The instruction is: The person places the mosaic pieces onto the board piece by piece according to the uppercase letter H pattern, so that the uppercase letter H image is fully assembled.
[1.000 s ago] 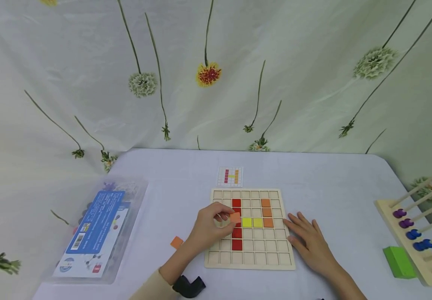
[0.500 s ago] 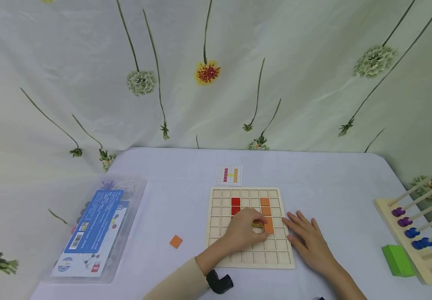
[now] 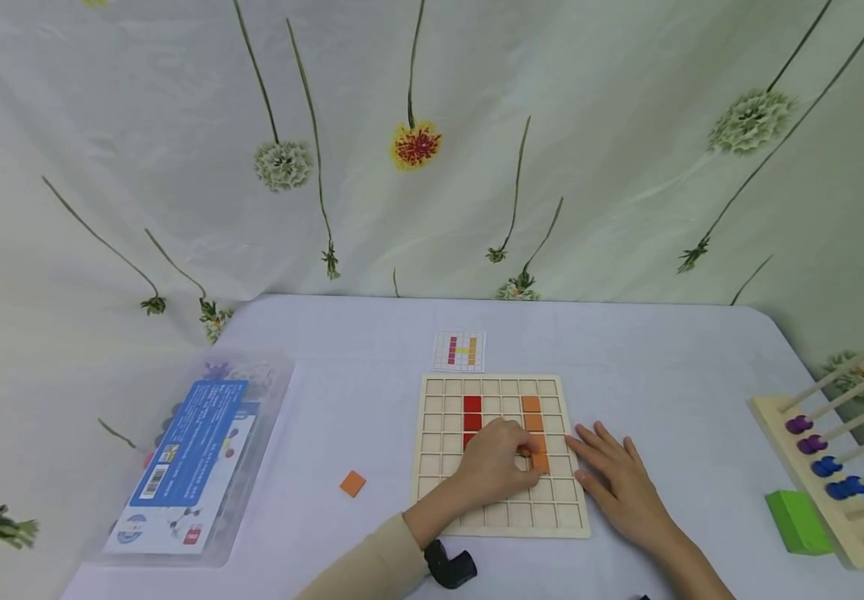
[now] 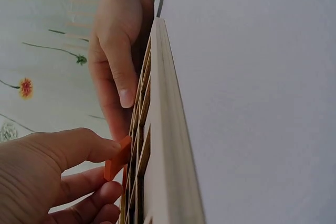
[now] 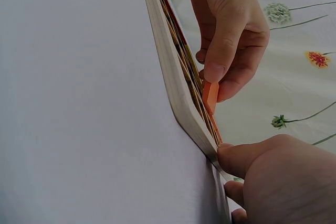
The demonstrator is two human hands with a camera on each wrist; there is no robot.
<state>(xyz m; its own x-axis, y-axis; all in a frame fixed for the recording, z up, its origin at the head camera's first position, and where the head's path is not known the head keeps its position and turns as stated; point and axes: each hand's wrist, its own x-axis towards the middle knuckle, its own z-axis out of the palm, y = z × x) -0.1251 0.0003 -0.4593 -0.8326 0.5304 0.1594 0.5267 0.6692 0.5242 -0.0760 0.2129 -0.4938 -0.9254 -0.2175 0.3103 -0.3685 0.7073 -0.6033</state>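
My left hand [image 3: 497,462] pinches an orange square tile [image 4: 117,158] between thumb and fingers, tilted at the surface of the wooden grid board [image 3: 432,483]. In the head view the tile is just below the orange tiles [image 3: 531,413] of the board's right column. Red tiles [image 3: 472,413] fill part of a column to the left; the hand hides its lower part and most of the yellow tiles between. My right hand [image 3: 622,487] lies with fingers extended, its fingertips touching the board's right edge. One loose orange tile [image 3: 352,483] rests on the table left of the board.
A small pattern card [image 3: 459,351] lies behind the board. At the left is a clear plastic case [image 3: 252,467] with a blue-and-white printed sheet. A wooden bead abacus [image 3: 825,483] and a green block [image 3: 799,522] stand at the right. A floral cloth [image 3: 596,167] hangs behind.
My left hand has carried the orange tile rightward from over the red column to the right column, then tipped it slightly lower against the board. The right hand has stayed at the board's edge.
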